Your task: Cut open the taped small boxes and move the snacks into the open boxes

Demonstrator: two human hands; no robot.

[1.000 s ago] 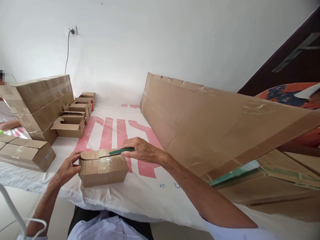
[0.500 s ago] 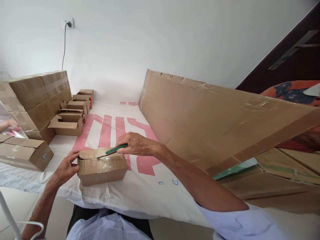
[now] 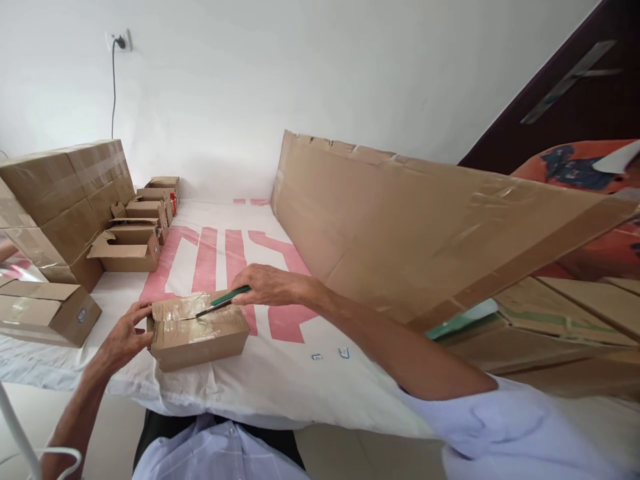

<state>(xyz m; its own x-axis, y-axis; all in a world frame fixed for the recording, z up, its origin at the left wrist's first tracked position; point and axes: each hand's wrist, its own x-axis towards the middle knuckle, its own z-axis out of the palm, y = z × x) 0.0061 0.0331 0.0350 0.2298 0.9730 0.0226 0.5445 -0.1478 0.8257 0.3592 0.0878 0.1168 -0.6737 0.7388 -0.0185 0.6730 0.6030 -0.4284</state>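
A small taped cardboard box (image 3: 200, 350) sits near the front edge of the cloth-covered table. My left hand (image 3: 125, 337) grips its left end, fingers at the top corner and thumb against the side. Over the right part of the box, my right hand (image 3: 260, 285) is closed around a green-handled knife (image 3: 227, 299). The thin dark blade slants down to the left, its tip at the seam between the top flaps. Clear tape on the far flap looks wrinkled. How deep the tip goes in cannot be seen.
Stacked closed boxes (image 3: 65, 193) and several open boxes (image 3: 125, 253) stand at the left. Another box (image 3: 50, 310) lies at the front left. A large cardboard sheet (image 3: 400, 227) leans across the right, with a person in orange clothing (image 3: 565, 173) behind it.
The knife tip has shifted slightly rightward along the seam of the box. The tape on the far flap looks more creased. My left hand keeps its hold; the whole view has turned slightly.
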